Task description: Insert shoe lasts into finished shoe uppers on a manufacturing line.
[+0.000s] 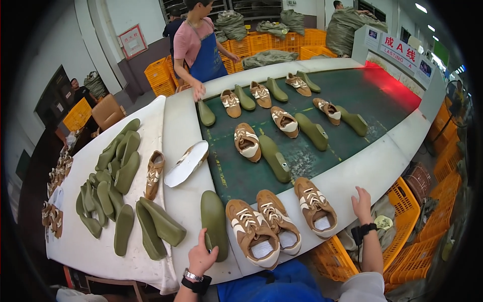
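1. Left hand [200, 261] at the bench's [188, 201] near edge, forefinger and thumb parted at a green shoe last's [214, 219] near end; can't say whether they grip!
2. Right hand [361, 205], fingers spread, empty, near edge, right of a brown shoe [316, 207].
3. Seemingly handling the last; lifting it would call for a firm pinch.

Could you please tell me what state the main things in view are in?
Left hand, thumb and index finger spread at the green shoe form
Right hand, open, empty
Green shoe form, lying without a shoe
Three front shoes, upright, laced, no forms inside
Heap of forms, loosely piled on white cloth
Near orange crate, open, partly filled
Green tabletop, lit red at far end
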Demonstrator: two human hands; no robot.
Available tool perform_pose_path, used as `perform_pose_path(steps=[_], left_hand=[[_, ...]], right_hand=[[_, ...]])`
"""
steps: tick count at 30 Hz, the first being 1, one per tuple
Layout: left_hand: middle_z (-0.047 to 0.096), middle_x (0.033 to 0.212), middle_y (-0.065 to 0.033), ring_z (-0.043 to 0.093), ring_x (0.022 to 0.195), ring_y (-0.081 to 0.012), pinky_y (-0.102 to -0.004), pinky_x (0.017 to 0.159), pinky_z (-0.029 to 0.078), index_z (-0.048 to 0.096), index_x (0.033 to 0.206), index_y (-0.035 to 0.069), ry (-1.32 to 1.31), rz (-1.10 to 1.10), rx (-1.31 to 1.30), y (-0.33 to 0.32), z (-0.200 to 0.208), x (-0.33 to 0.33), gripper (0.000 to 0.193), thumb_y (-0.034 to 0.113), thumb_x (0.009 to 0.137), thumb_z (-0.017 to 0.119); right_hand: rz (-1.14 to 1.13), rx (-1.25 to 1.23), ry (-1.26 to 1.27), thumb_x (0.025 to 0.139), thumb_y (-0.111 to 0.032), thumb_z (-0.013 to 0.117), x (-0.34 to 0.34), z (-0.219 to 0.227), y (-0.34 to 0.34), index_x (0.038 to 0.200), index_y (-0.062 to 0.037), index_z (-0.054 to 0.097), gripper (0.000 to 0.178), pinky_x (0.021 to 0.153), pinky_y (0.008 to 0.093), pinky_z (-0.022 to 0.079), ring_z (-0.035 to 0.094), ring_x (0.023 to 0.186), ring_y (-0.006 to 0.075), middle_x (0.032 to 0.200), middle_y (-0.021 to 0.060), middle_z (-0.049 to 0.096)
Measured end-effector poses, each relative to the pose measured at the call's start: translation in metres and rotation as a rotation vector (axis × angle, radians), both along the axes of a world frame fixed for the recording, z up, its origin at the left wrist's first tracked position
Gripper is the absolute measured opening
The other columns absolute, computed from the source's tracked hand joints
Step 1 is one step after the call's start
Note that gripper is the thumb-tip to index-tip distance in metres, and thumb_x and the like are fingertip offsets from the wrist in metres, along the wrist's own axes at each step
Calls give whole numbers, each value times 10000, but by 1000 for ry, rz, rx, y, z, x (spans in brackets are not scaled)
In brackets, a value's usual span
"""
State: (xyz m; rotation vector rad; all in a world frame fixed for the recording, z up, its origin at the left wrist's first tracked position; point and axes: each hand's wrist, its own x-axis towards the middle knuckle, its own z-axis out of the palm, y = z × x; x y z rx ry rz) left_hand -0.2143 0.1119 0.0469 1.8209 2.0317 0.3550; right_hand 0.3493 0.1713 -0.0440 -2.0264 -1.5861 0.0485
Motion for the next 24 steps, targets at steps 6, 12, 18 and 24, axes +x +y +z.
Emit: perform_pose_path(steps=[6,12,18,24], left_hand=[[646,759,-216,623,728,-423,-490,671,496,287,1398,212,-8,-152,46,95,5,-28,734,334,753,616],[660,874,-233,643,776,-395,-468,732,516,268,1415,207,348,-247,8,236,-9,11,774,325,741,630],[664,909,-214,669,604,-257,-347,541,551,186,1420,41,93,-44,-267,281,-39,77,807,260,784,632],[661,922,-219,674,605,-256,-334,543,560,189,1396,-34,32,-16,-355,261,-17,61,813,260,786,639]], right_hand=[[-158,109,-118,823,-83,583,-20,-46,-25,1160,-48,556,340,1015,456,322,405,1223,358,1278,173,474],[-197,124,-26,824,-83,582,-20,-35,-26,1125,-60,568,302,1018,454,310,404,1225,339,1280,140,469],[-214,120,-22,812,-94,597,-23,-27,-24,1107,-77,577,296,1011,452,313,405,1220,335,1276,137,470],[-192,141,-9,798,-93,601,-25,-38,-23,1100,-79,582,303,1005,457,320,409,1215,341,1274,138,472]])
